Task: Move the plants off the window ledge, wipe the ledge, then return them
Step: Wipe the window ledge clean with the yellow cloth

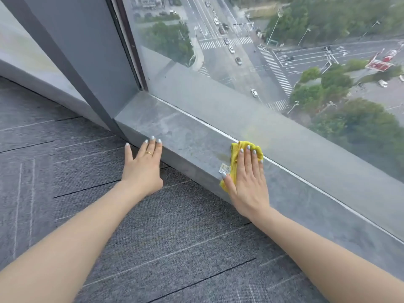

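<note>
On the grey window ledge [175,130], right hand [247,182] presses flat, fingers spread, on a yellow cloth [235,155]. Left hand [143,169] open, fingertips on ledge's front edge.

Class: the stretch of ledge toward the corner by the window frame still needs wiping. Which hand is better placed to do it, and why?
The right hand. It lies flat on the yellow cloth, pressed on the ledge. The left hand holds nothing; its fingertips only rest on the ledge's front edge, open, likely bracing.

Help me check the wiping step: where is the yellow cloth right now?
In the head view, the yellow cloth lies flat on the grey window ledge, right of centre, pressed under the right hand beside the glass.
</note>
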`<state>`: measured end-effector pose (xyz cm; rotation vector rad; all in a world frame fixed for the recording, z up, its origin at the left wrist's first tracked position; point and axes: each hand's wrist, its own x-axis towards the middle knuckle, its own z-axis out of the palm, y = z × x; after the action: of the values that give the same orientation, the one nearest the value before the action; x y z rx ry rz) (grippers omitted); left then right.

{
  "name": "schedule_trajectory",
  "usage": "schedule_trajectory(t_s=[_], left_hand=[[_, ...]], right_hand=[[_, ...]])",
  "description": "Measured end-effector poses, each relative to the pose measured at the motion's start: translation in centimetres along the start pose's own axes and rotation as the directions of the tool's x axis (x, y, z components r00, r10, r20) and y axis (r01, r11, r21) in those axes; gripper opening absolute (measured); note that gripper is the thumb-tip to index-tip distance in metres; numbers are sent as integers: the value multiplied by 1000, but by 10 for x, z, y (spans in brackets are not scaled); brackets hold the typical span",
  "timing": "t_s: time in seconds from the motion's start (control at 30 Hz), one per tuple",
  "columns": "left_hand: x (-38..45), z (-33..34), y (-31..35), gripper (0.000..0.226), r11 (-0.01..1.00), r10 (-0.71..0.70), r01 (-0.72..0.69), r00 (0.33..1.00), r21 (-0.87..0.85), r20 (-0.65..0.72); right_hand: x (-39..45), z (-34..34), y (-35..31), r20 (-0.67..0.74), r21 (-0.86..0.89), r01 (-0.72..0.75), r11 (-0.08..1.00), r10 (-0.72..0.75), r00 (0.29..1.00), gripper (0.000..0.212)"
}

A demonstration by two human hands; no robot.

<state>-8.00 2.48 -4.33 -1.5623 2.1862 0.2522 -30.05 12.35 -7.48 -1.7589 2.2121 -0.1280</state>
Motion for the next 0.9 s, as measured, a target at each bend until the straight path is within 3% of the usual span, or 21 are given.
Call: schedule_trajectory(t_s=[0.3, 0.6, 0.9], left_hand=[[1, 8, -1, 91, 996, -3, -3, 997, -90, -72], [1, 10, -5, 87, 995, 12, -23, 994, -98, -109], [3, 13, -3, 88, 983, 2, -23, 994, -184, -113]], right_hand=[[73, 14, -80, -11, 48, 186, 981, -185, 983, 72], [132, 10, -121, 86, -9, 448, 894, -446, 891, 62], [171, 12, -162, 123, -48, 524, 851, -515, 848, 58]])
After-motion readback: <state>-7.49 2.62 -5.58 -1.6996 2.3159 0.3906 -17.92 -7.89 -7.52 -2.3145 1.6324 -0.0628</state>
